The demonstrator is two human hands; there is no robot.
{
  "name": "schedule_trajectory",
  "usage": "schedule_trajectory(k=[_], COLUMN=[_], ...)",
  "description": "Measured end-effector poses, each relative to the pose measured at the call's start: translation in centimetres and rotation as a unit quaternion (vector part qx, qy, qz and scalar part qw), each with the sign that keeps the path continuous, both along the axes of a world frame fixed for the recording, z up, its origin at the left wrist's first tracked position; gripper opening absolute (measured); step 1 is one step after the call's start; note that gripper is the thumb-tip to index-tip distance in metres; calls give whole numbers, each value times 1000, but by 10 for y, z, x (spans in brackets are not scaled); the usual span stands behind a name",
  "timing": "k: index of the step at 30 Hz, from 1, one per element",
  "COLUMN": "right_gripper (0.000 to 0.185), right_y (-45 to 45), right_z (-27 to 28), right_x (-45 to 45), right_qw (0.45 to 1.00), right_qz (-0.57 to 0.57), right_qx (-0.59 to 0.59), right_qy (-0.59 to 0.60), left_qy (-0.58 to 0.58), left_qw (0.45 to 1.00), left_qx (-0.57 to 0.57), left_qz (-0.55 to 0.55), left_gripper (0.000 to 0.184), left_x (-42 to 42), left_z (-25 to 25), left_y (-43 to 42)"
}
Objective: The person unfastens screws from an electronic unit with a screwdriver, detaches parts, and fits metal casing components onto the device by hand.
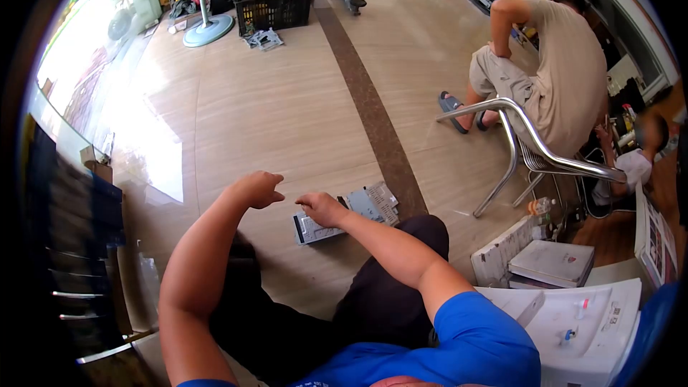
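Observation:
On the floor before my knees lies a flat grey metal device (367, 203), its surface showing plates and slots. My right hand (322, 209) is over its left part, fingers bent and pointing left; whether it touches the device or holds something small is hard to make out. Left of the device and a little higher in the view, my left hand (259, 190) hovers above the floor, with some fingers stretched to the right and apart, and nothing visible in it.
A person in a beige shirt (566, 64) sits at the right on a metal chair (512, 111); another person's arm shows beyond. Books (552, 261) and a white tray (609, 315) are at the lower right. A black crate (272, 11) and a fan base (208, 31) stand farther off.

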State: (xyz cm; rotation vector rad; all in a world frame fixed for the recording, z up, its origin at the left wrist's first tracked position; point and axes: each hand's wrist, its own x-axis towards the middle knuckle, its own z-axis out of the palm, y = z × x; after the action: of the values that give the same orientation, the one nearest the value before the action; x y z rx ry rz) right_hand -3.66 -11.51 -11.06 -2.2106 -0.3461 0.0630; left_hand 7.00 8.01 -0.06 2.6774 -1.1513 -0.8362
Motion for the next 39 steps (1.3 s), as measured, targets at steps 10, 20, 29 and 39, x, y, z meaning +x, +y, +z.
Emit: schedule_trajectory(k=[10,20,29,39], right_gripper=[25,24,22,17], right_y=[7,1,7,9], right_z=[3,15,-2,-12], right_x=[-1,3,2,2], right_qw=[996,998,981,960], right_qz=[-15,-40,-51,-53], right_qx=[56,2,117,183], right_qy=[74,57,148,206], left_qy=[15,1,4,7], left_qw=[1000,1000,1000,1000], left_qx=[25,24,28,28], left_qz=[6,2,3,10], left_gripper=[56,51,52,52], left_x=[-4,-2,-4,-3], left_z=[18,11,18,14], left_y=[-5,-4,-6,-5])
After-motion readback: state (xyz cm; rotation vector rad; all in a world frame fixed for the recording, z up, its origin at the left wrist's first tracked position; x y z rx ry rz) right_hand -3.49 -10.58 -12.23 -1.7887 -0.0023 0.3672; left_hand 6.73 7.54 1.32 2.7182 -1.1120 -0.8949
